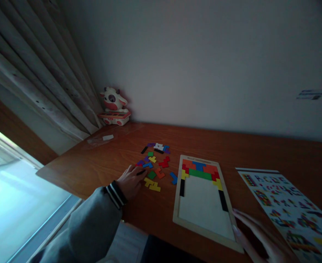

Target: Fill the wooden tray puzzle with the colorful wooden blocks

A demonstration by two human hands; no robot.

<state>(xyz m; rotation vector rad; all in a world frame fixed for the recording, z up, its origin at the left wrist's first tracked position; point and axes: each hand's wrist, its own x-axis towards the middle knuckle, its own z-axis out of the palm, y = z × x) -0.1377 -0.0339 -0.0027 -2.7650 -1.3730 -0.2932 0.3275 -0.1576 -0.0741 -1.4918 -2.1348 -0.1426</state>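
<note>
My left hand [130,182] reaches over the left side of a pile of colourful wooden puzzle pieces, its fingers closed on a black bar-shaped piece [141,172]. Right beside those fingers are a green piece [151,175], an orange piece [159,173] and a blue piece [148,165]. To the right lies a shallow wooden puzzle board [201,235]. Coloured pieces line its upper part, among them a long green strip [200,174], with a black bar [223,201] down the right side. My right hand [259,235], fingers stretched out, touches the board's right rim.
A printed pattern sheet [283,200] lies right of the board, partly behind my right hand. At the back left corner stands a cow-shaped toy keyboard [114,107], with a clear plastic bag [97,140] in front of it. The table's front edge runs close below my left wrist.
</note>
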